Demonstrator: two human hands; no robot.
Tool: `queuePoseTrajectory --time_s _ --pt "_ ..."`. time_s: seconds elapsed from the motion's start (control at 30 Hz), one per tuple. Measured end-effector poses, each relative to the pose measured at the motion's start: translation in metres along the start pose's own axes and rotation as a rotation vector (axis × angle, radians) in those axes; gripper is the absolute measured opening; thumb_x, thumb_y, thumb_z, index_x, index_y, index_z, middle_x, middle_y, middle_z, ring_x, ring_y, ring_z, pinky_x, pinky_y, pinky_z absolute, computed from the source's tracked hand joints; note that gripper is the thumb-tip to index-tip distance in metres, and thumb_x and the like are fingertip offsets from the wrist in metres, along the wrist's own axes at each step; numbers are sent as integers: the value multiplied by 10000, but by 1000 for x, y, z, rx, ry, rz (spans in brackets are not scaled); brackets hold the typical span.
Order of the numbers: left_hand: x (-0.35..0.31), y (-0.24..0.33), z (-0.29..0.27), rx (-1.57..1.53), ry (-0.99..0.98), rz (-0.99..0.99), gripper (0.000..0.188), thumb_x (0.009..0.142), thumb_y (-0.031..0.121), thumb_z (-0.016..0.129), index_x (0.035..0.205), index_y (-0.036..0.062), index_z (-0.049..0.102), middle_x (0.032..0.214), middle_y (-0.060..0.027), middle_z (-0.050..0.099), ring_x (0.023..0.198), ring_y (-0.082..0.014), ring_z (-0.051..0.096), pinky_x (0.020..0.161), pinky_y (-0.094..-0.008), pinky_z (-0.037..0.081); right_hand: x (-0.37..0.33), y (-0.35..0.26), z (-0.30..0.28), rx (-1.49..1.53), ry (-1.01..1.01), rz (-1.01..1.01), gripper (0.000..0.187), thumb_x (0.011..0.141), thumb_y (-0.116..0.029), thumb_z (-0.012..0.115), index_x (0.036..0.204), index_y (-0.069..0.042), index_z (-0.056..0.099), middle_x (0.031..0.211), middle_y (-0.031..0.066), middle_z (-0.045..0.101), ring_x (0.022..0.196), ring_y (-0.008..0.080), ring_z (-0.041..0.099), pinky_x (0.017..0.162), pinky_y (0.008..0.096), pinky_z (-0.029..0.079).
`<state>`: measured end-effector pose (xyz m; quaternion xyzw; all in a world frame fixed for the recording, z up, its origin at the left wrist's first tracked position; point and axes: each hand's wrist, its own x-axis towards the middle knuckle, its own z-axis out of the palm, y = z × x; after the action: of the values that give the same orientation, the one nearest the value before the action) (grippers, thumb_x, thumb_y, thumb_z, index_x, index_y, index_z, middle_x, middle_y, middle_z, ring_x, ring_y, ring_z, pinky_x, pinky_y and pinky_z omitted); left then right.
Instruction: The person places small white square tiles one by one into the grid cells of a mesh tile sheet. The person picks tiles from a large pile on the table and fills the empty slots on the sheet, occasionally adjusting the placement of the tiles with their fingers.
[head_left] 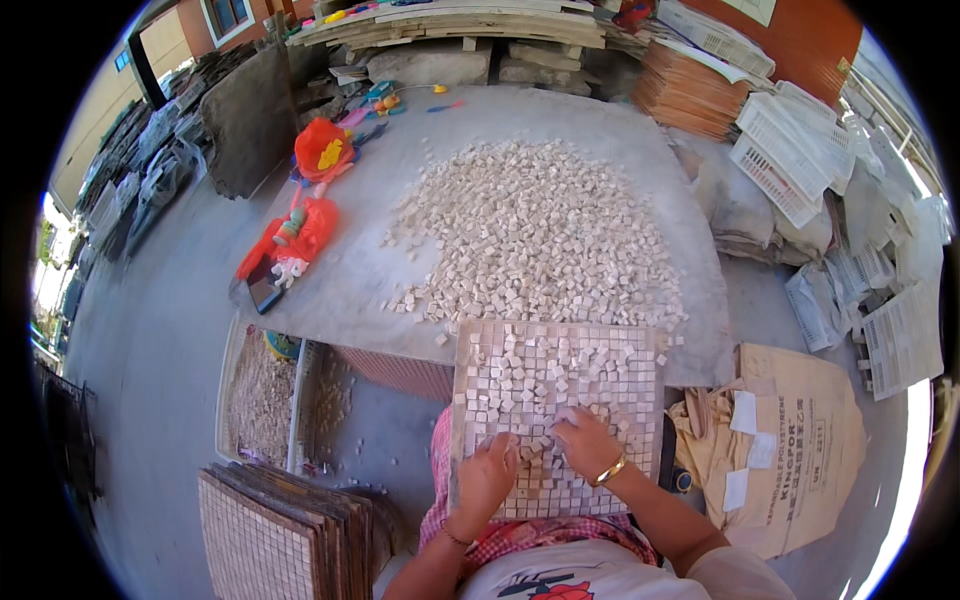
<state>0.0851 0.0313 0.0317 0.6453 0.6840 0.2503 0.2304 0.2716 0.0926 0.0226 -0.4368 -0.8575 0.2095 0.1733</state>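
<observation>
A square grid tray point(461, 395) rests on my lap against the table edge. Small pale stone cubes point(515, 365) fill many of its cells, with several lying loose and tilted on top. My left hand point(487, 472) is curled at the tray's lower left part, its fingertips pressed together; what lies between them is hidden. Bent over the cubes right of the middle is my right hand point(588, 445), with thumb and fingers drawn together low over the tray. Whatever they pinch is too small to make out. A bare patch of brownish cells shows between the hands.
A big heap of cubes point(560, 225) spreads over the pale table point(340, 300). Red plastic bags point(322, 150) and a phone point(264, 287) lie at its left. Below stand a white crate point(228, 400) of chips and stacked grid panels point(255, 535). A brown sack point(810, 450) lies right.
</observation>
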Motion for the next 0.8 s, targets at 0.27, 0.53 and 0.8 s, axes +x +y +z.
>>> queuePoseTrajectory --time_s 0.27,0.53,0.8 --pt "20 -4 9 119 36 110 182 816 174 566 980 93 568 754 -134 603 610 -334 598 515 -420 481 18 -8 10 70 185 -61 155 731 -81 574 884 -63 588 840 78 558 813 270 553 655 368 472" --pt "10 -32 -10 -120 115 -72 134 802 146 582 905 62 598 719 -176 605 659 -361 594 568 -425 464 27 -27 27 -11 48 -119 97 720 -90 549 810 -53 560 822 115 522 806 300 522 671 395 455" --pt "1 -23 -7 -314 148 -77 85 801 103 584 864 51 608 743 -186 608 673 -369 591 567 -407 464 23 -32 18 -42 84 -69 152 695 -73 593 843 -70 558 800 92 572 786 288 527 680 393 450"
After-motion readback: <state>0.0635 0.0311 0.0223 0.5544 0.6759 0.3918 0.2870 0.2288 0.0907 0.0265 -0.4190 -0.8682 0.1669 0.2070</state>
